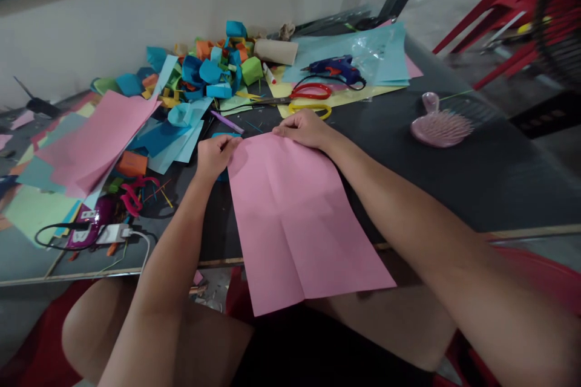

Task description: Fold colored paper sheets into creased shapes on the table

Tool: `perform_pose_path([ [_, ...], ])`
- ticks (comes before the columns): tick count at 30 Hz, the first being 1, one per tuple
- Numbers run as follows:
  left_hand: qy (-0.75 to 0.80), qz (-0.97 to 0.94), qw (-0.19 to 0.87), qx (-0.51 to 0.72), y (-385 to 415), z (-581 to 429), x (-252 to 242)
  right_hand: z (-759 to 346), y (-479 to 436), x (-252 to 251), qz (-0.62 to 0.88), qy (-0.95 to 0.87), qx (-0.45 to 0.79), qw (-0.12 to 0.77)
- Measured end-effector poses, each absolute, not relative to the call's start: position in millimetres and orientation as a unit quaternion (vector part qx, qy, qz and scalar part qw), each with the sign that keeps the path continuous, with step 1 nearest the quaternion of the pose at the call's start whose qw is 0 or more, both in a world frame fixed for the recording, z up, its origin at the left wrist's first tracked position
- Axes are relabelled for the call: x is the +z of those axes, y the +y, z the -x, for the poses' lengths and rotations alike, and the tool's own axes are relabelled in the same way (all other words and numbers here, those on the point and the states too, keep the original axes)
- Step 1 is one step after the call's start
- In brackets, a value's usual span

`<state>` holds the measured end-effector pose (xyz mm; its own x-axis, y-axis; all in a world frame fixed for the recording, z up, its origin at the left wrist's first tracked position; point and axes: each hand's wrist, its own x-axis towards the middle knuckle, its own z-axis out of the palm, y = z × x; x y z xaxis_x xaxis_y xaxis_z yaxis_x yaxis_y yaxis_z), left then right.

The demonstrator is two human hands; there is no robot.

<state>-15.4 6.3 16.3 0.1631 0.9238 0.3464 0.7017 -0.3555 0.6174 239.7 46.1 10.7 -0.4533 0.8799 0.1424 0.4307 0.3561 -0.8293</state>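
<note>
A creased pink paper sheet lies on the dark table and hangs over its front edge toward my lap. My left hand pinches the sheet's far left corner with curled fingers. My right hand is closed on the far right corner, knuckles up. Both hands sit at the sheet's far edge, a short gap apart.
A pile of folded coloured paper pieces and loose sheets fills the left. Scissors with red and yellow handles, a blue glue gun, a cardboard tube and a pink hairbrush lie beyond. A charger and cable sit front left.
</note>
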Motion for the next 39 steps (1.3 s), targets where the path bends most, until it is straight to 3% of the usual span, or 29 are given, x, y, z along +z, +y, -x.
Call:
perform_pose_path([
  [9, 0.545, -0.740, 0.162, 0.358, 9, 15, 13, -240, 48, 10, 0.420, -0.772, 0.368, 0.303],
  [18, 0.527, -0.783, 0.182, 0.276, 17, 19, 13, -237, 45, 15, 0.413, -0.787, 0.357, 0.288],
  [39, 0.494, -0.760, 0.210, 0.367, 15, 21, 9, -235, 43, 10, 0.421, -0.782, 0.354, 0.292],
])
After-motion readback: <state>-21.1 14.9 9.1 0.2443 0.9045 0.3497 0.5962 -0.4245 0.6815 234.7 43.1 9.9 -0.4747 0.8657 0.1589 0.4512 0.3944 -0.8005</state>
